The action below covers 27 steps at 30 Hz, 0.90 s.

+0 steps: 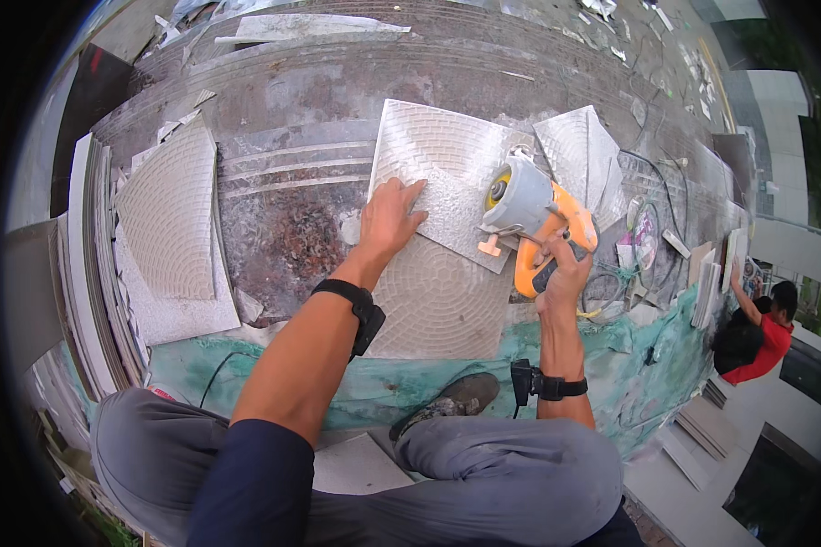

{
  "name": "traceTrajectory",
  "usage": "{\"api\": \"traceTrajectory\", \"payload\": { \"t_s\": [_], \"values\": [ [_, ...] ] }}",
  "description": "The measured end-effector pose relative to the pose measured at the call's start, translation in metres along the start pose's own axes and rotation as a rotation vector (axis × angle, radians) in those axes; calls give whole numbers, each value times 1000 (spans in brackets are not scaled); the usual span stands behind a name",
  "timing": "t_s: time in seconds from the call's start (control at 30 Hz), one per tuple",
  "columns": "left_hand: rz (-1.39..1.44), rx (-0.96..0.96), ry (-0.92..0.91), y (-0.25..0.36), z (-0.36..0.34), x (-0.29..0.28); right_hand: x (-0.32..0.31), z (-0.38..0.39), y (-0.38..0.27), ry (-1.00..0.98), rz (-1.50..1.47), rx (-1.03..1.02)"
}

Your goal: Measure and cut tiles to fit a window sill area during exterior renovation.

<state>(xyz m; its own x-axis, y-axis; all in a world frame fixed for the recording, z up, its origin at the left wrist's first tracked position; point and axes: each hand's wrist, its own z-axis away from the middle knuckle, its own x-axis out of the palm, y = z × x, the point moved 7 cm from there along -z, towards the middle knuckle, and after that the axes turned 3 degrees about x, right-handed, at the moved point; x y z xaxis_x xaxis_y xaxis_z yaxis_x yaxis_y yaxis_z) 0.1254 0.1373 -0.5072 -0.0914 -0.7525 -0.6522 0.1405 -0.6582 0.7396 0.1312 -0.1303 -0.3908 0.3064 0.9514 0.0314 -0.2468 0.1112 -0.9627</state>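
My left hand lies on a whitish ceramic tile with a raised pattern, its fingers stretched out and apart. That tile partly covers a beige tile with a scale-like relief, nearer to me. My right hand is wrapped round the handle of an orange handheld circular saw. Its grey guard rests over the right part of the whitish tile, and the blade's cutting edge is hidden from here. Just beyond the saw lies a cut piece of tile.
Patterned tiles lie at the left beside a stack of upright boards or tiles. Green netting runs along the near edge. Cables trail at the right. Another person in red crouches at far right. Scraps litter the far ground.
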Motion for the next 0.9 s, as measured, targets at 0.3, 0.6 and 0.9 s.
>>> {"api": "traceTrajectory", "payload": {
  "t_s": [0.3,0.6,0.9],
  "values": [
    [1,0,15,3,1,-1,4,-6,7,-22,26,20],
    [-4,4,21,5,2,-1,-1,-8,17,-29,39,28],
    [4,3,17,5,2,-2,9,-3,11,-17,72,15]
  ]
}}
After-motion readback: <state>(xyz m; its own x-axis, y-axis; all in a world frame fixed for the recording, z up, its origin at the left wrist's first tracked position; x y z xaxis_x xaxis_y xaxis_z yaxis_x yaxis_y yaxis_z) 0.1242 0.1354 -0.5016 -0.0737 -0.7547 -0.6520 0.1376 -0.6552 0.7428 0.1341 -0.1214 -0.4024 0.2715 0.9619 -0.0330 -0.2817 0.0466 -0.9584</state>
